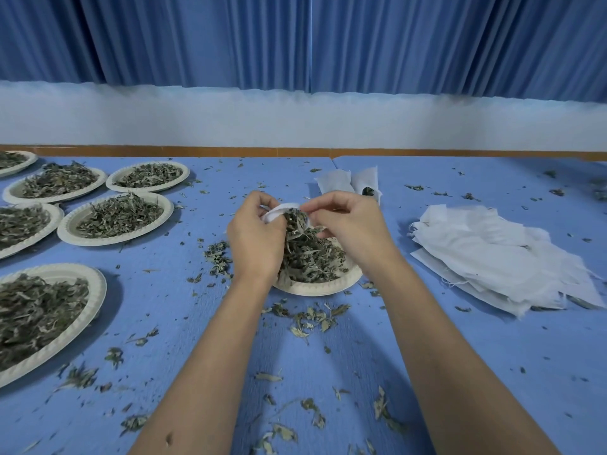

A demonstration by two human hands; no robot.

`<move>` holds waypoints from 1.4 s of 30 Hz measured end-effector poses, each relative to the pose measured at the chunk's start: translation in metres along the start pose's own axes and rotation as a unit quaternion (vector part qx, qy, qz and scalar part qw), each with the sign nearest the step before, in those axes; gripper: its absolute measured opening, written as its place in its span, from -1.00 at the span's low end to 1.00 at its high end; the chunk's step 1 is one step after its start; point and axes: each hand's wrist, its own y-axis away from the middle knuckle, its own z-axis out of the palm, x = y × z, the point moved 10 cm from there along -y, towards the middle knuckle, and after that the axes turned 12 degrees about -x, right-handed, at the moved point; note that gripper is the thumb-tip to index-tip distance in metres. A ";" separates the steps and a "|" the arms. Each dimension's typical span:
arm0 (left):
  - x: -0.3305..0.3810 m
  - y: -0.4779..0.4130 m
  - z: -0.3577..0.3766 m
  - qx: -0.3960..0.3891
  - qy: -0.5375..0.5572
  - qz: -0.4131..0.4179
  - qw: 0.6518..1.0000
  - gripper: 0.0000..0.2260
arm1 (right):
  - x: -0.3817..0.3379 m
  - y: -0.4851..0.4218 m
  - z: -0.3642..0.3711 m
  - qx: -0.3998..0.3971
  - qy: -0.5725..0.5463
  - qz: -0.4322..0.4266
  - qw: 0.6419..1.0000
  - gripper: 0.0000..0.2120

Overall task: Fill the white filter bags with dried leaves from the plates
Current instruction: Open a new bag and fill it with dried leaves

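White filter bag (275,214) hangs between both grips, held just above a heaped paper plate (315,289) — its mouth is open and crammed with dried leaves (297,221). The left grip (254,239) curls round the bag's left side, fingers closed on the cloth. The right grip (348,224) pinches the opposite edge of the mouth between thumb and forefinger, the other fingers bent. Directly beneath the grips, the plate's own heap rises to touch the bag. Just beyond the right grip lie two more bags (338,182), one showing leaf at its opening. Well to the right of that grip sprawls a loose pile of empty bags (492,257). Left of the left grip stand six more plates of leaves (64,228) — the farthest is cut by the frame edge. Leaf scraps (312,318) litter the blue surface (476,356) round both forearms.
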 end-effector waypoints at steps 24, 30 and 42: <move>0.002 0.000 0.021 -0.081 0.154 -0.050 0.983 -0.85 | -0.003 0.003 -0.004 0.077 0.125 -0.030 0.989 -0.92; 0.013 0.006 0.036 -0.120 0.151 -0.020 0.981 -0.84 | -0.003 0.007 -0.008 0.146 0.119 -0.026 0.982 -0.91; 0.001 -0.005 0.022 -0.094 0.177 -0.036 0.979 -0.83 | 0.008 -0.003 0.013 -0.011 -0.127 0.010 0.992 -0.77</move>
